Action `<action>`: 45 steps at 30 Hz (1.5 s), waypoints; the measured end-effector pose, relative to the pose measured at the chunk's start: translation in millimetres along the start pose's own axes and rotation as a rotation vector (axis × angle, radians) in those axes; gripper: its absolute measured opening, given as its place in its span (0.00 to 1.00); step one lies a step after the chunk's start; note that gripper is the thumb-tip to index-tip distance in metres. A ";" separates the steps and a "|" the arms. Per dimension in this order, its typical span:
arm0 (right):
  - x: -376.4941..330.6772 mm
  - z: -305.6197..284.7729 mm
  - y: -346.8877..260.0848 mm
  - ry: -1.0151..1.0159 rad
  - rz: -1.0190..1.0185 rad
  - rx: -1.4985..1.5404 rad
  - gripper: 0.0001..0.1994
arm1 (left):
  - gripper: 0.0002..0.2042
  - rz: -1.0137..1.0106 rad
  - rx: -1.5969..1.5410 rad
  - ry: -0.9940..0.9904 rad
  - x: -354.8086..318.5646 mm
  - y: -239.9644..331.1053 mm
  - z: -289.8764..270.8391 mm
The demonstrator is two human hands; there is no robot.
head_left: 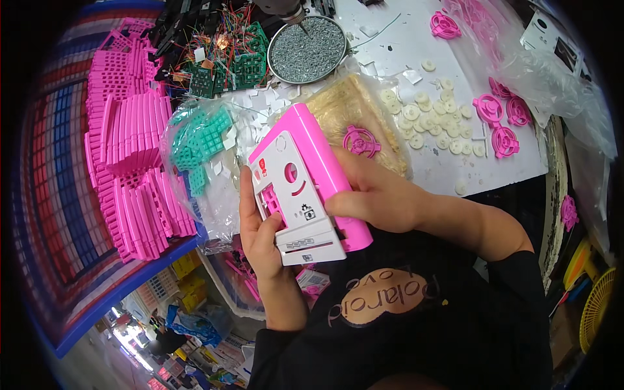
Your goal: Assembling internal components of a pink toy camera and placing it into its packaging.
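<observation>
Both hands hold a pink plastic housing (318, 149) in front of my chest, tilted. A white printed panel (292, 195) with cut-out openings covers its face. My left hand (263, 244) grips the left side, its thumb pressing by the pink-rimmed opening in the panel. My right hand (370, 195) is wrapped round the right side, with the thumb on the pink edge. Behind the housing lies a clear bag of yellowish contents (351, 104), with a pink ring-shaped part (361, 141) on top.
A round tray of screws (309, 49) stands at the back under a power screwdriver tip (296, 16). Wired green circuit boards (250, 62) lie beside it, with teal keypads (201, 136) in plastic nearer. Stacked pink parts (133, 136) fill the left; white discs (429, 117) and pink rings (505, 141) lie right.
</observation>
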State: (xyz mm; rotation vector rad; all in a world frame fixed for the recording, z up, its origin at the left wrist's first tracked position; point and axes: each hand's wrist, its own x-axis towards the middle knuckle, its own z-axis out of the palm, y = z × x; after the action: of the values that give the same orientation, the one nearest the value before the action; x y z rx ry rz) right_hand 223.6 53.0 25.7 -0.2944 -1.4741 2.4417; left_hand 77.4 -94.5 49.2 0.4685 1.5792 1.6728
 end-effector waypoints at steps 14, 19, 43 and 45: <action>-20.1 28.8 -6.5 0.154 -0.041 0.192 0.14 | 0.41 0.164 0.119 0.005 -18.6 -1.8 -1.3; -25.8 33.2 -1.9 0.164 -0.093 0.084 0.16 | 0.40 0.179 0.091 -0.024 -26.8 6.4 -1.5; -31.7 25.2 -0.9 -0.074 -0.075 0.140 0.34 | 0.66 0.176 0.557 -0.069 -34.6 4.7 -9.2; -31.4 26.2 0.3 -0.037 -0.058 0.121 0.35 | 0.65 0.237 0.678 -0.057 -35.1 4.8 -11.0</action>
State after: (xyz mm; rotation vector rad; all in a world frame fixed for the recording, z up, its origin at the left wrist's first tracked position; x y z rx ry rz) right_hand 245.0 20.6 38.5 -0.1797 -1.3231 2.4900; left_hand 90.3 -127.4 60.4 1.0684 2.0955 1.2265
